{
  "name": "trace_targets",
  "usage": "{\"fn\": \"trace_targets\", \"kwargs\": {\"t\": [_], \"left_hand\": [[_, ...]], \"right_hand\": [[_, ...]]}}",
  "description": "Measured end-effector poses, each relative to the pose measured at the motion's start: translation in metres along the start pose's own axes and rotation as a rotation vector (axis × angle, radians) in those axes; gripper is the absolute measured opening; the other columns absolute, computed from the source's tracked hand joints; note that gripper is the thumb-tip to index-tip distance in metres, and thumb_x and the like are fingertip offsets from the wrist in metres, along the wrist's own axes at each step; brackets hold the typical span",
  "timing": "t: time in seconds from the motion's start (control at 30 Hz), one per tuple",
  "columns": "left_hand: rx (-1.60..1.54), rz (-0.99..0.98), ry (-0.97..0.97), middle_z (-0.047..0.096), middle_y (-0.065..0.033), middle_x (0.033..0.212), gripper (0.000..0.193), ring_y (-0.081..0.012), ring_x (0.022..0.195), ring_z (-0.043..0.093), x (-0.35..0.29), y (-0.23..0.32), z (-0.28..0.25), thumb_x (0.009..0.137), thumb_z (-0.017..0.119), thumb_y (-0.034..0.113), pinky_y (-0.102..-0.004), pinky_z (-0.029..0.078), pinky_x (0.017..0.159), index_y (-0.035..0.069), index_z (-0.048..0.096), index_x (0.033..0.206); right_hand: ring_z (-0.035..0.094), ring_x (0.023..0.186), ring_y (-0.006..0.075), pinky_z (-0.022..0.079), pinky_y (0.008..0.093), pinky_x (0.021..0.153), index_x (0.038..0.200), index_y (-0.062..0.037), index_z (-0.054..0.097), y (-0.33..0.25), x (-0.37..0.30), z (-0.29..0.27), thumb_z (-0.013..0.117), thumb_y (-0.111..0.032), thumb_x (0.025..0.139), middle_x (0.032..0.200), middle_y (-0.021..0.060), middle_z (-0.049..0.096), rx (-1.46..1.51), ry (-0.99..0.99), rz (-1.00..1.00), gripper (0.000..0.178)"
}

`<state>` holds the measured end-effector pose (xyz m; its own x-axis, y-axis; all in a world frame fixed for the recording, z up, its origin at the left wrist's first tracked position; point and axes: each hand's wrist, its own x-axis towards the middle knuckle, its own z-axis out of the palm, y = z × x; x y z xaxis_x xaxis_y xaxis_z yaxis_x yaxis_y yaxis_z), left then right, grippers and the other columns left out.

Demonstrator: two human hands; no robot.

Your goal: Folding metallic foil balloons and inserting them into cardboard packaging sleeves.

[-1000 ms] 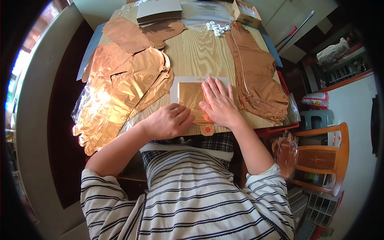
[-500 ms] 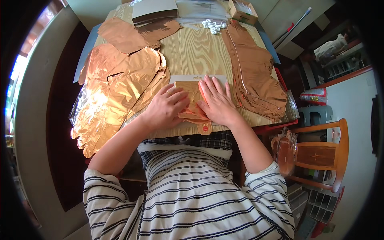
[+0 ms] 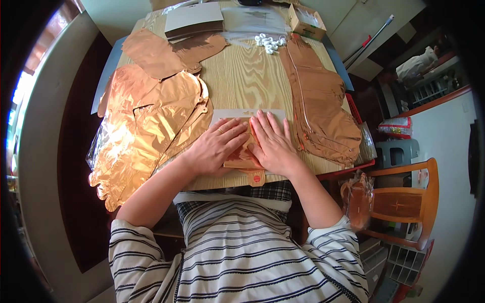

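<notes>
A copper-coloured foil balloon, folded into a small packet, lies on a white card at the table's near edge. My left hand rests flat on the packet's left part, fingers stretched and close together. Flat on its right part is my right hand, with fingers spread toward the card's far edge. Both hands press from above and hide most of the packet. A foil tab with a red dot sticks out below, over the table edge.
Shiny foil balloons lie piled at left, with flat copper foil beyond. More foil balloons are stacked at right. White coils, white cards, clear bags and a carton sit farther back. A wooden chair stands right.
My left hand has gone from curled fingers to lying flat on the packet, and the loose foil near its lower edge now lies flatter. My right hand stays pressed down. The view has shifted slightly.
</notes>
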<state>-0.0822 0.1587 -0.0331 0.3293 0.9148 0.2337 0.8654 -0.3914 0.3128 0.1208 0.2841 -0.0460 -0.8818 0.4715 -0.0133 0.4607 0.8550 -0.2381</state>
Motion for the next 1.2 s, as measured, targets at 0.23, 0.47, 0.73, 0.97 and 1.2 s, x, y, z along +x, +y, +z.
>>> {"fn": "trace_targets", "kwargs": {"t": [0.23,0.47,0.73,0.97,1.2], "left_hand": [[-0.013,0.004,0.024,0.043,-0.0256,0.149,0.072,-0.0424,0.139,0.04,-0.004,-0.014,0.002,0.076,0.073,0.023,-0.0492,0.035,0.115,0.0,0.05,0.14],[-0.039,-0.063,0.077,0.048,-0.0234,0.138,0.069,-0.0422,0.135,0.044,-0.007,-0.005,-0.001,0.075,0.072,0.025,-0.0492,0.041,0.109,0.002,0.053,0.137],[-0.007,-0.114,0.142,0.051,-0.0218,0.131,0.068,-0.04,0.131,0.047,-0.012,0.005,0.007,0.065,0.069,0.015,-0.0485,0.038,0.113,0.003,0.056,0.131],[-0.023,-0.074,0.165,0.054,-0.0204,0.131,0.057,-0.0398,0.127,0.052,-0.007,0.005,0.003,0.074,0.074,0.015,-0.0496,0.043,0.107,0.001,0.059,0.127],[-0.001,-0.115,0.149,0.056,-0.0197,0.129,0.047,-0.0389,0.124,0.055,-0.01,0.006,0.005,0.079,0.072,0.012,-0.0483,0.047,0.104,0.0,0.062,0.124]], "right_hand": [[0.016,0.151,0.0365,0.006,0.0625,0.119,0.157,-0.0083,0.026,-0.005,-0.002,0.004,0.051,-0.042,0.099,0.165,0.0156,0.018,-0.006,0.06,0.026,0.072],[0.015,0.151,0.04,0.005,0.0632,0.119,0.157,-0.0101,0.025,-0.008,0.0,0.0,0.05,-0.044,0.099,0.165,0.0185,0.014,-0.024,0.062,0.039,0.072],[0.014,0.151,0.0391,0.005,0.0629,0.119,0.157,-0.0096,0.026,-0.001,-0.002,-0.006,0.049,-0.045,0.098,0.164,0.0193,0.016,-0.017,0.02,-0.013,0.073],[0.02,0.149,0.0365,0.011,0.0597,0.119,0.153,-0.0092,0.036,0.003,0.003,-0.02,0.047,-0.044,0.1,0.161,0.0196,0.025,0.06,-0.029,-0.04,0.064],[0.067,0.093,0.0288,0.053,0.0398,0.08,0.097,-0.0037,0.07,0.089,0.149,-0.072,0.065,-0.015,0.09,0.098,0.0124,0.068,0.462,0.473,0.164,0.015]]}}
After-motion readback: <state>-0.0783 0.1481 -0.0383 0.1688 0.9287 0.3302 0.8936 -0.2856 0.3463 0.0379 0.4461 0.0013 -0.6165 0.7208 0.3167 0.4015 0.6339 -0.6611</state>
